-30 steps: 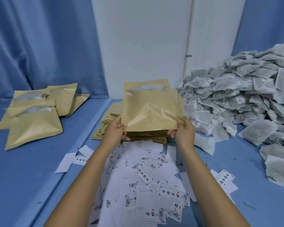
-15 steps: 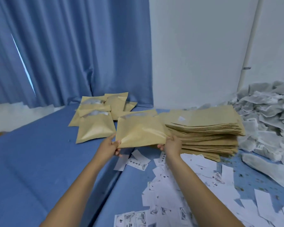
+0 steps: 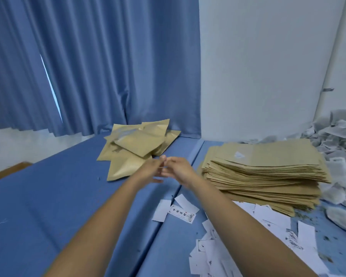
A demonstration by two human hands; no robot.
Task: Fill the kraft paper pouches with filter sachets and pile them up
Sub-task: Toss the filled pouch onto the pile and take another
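Half a second ago both hands pinched a filled kraft pouch by its near corners, at the left edge of the flat stack. Now neither grip has hold of anything. The left hand (image 3: 151,169) and right hand (image 3: 179,168) hang close together over the blue desk (image 3: 48,196), fingertips nearly meeting. The left fingers are stretched forward and smeared by motion, and the right fingers are loosely bent.

The kraft pouch (image 3: 142,141) now lies tilted on top of the pile of filled pouches (image 3: 126,166), at 11 o'clock from the hands and just short of the blue curtain (image 3: 98,66). That pile looks one pouch higher than before. Its lower pouches fan out toward 7 o'clock and 2 o'clock.

The stack of empty pouches (image 3: 268,168) sits at 3 o'clock from the hands, apart from them, in the same place on the desk as before. The heap of filter sachets (image 3: 340,140) touches its far right side, at 2 o'clock. White paper slips (image 3: 268,214) are scattered from 4 to 5 o'clock under the right forearm, and one printed slip (image 3: 181,211) lies nearest the hands.
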